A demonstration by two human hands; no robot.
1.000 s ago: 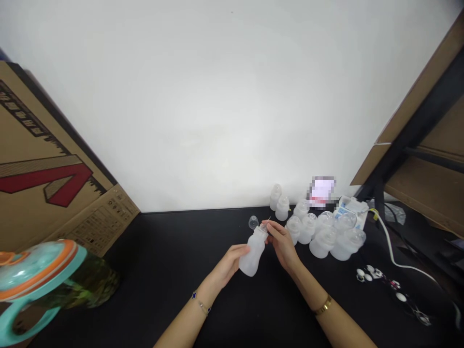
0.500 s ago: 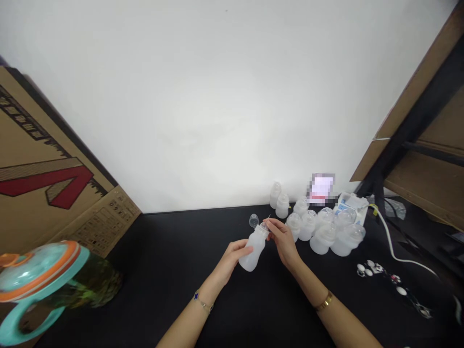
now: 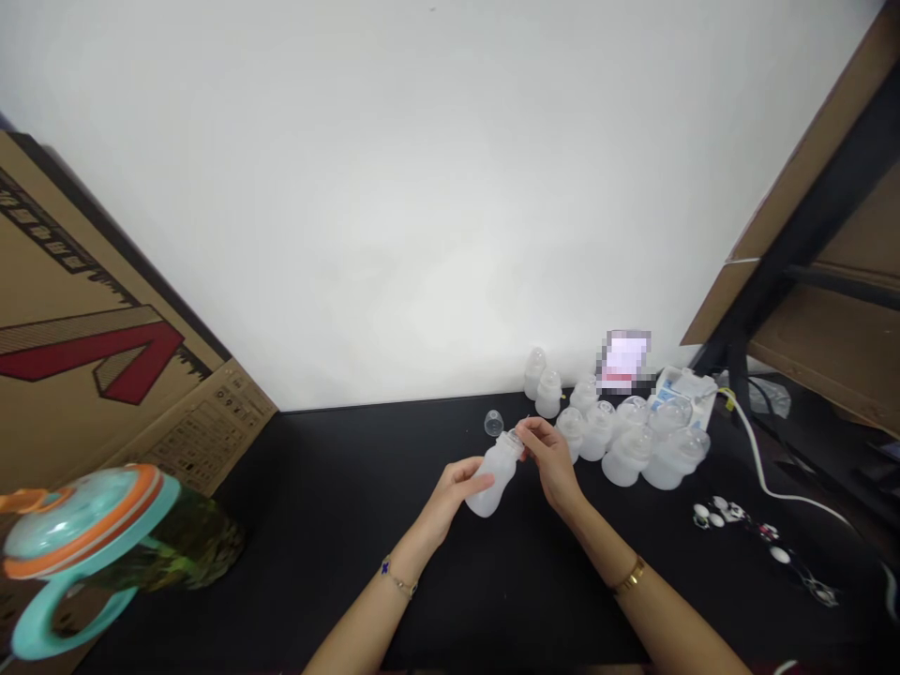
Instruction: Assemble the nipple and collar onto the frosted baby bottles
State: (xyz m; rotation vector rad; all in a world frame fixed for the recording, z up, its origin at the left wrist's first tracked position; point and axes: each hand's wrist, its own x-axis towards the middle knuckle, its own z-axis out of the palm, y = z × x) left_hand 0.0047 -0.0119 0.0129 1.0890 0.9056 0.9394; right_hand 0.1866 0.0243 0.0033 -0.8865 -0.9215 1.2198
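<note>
Tilted to the right, a frosted white baby bottle (image 3: 490,480) is held over the black table by my left hand (image 3: 454,494), whose fingers and thumb wrap round its body. My right hand (image 3: 548,459) is closed at the bottle's top, its fingertips pinching the clear nipple (image 3: 514,438), which they partly cover. A thin piece sticks up just above those fingertips, too small to make out. Behind the bottle, a clear dome cap (image 3: 493,424) rests on the table. Several capped bottles (image 3: 628,456) stand to the right of my right hand.
At the left are a cardboard box (image 3: 211,422) and a teal and orange lidded jug (image 3: 91,525). A blurred screen (image 3: 623,361) and a white-blue box (image 3: 693,389) stand behind the bottles. A white cable (image 3: 756,459) and a beaded string (image 3: 779,555) lie at the right.
The view has shifted slightly. Both hands keep nearly the same hold on the bottle, and the right fingertips have moved slightly at its top.
</note>
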